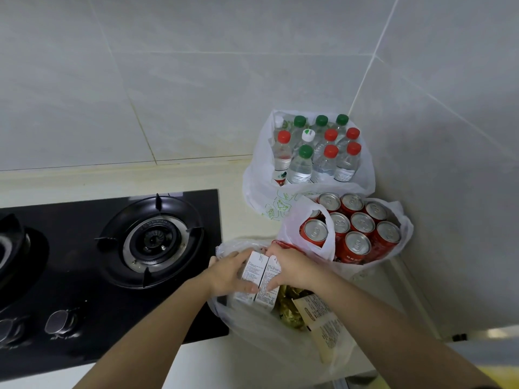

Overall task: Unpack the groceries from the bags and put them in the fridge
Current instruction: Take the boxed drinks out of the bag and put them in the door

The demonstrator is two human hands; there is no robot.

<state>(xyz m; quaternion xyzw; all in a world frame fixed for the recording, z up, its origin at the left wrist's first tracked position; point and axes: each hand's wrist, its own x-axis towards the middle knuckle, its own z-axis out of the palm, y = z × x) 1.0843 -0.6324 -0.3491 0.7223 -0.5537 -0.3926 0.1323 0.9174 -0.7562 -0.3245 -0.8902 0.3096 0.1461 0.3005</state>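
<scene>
Three white plastic bags stand on the pale counter in the wall corner. The nearest bag (252,327) holds white cartons, a green-gold packet (289,310) and a beige printed packet (323,321). My left hand (227,273) grips the left white carton (248,272) over this bag. My right hand (292,269) grips the right white carton (269,279) beside it. The two cartons touch side by side. The middle bag (306,217) holds several red cans (356,242). The far bag (258,189) holds several water bottles (302,164) with red and green caps.
A black glass gas hob (84,220) with a burner (153,240) and knobs (60,322) lies left of the bags, its corner under the nearest bag. Tiled walls close the back and right. The counter's front edge runs along the bottom.
</scene>
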